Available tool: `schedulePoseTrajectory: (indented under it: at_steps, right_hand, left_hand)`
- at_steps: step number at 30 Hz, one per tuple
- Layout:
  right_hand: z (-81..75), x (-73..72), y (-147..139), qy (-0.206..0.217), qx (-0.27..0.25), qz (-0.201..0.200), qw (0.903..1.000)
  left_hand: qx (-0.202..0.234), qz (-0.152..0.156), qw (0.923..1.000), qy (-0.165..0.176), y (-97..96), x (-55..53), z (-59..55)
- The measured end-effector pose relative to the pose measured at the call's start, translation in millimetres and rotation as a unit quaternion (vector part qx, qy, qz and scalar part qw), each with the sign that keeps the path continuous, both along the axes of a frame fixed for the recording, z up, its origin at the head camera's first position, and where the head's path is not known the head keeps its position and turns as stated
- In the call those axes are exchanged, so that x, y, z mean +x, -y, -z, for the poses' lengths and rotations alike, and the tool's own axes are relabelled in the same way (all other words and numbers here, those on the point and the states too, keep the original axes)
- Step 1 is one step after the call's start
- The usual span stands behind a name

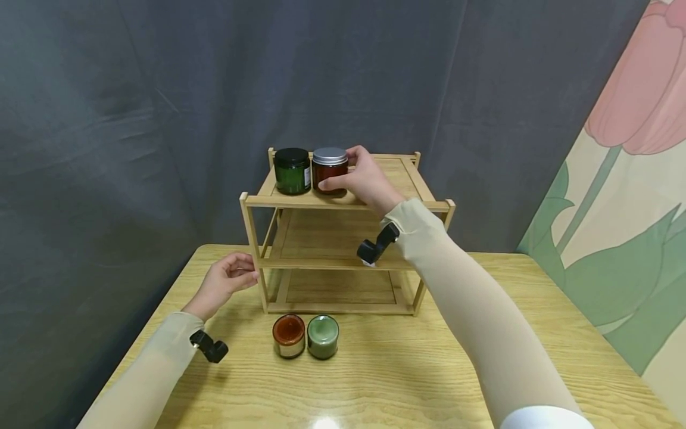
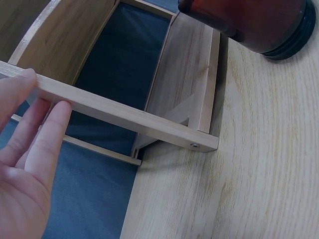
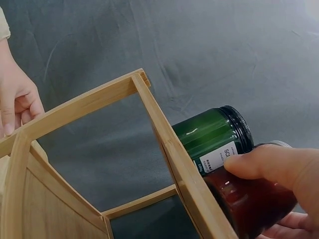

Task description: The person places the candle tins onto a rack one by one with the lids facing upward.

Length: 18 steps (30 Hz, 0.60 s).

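My right hand grips an amber jar with a silver lid on the top shelf of a wooden rack. Thumb and fingers lie on either side of the jar. Directly left of it, a green jar with a black lid stands upright, its white label showing in the right wrist view. Lower down, my left hand pinches the rack's front left post between thumb and fingertips.
On the table before the rack stand a second amber jar and a pale green jar, side by side. The left wrist view shows that amber jar's black lid facing down. A dark curtain hangs behind the rack.
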State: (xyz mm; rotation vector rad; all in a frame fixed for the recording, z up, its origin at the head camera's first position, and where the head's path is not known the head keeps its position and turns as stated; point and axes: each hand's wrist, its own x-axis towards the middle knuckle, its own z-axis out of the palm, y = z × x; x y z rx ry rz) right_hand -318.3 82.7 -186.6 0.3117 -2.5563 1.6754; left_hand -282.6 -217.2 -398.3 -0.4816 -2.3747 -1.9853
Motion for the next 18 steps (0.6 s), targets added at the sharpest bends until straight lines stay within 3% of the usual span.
schedulePoseTrajectory:
  at_steps: [18]
  right_hand:
    - [-0.4, 0.3, 2.0, 0.01, -0.001, -0.01, 0.9999]
  left_hand:
    - [-0.01, -0.004, 0.9999, -0.005, 1.7, 0.7, 0.0]
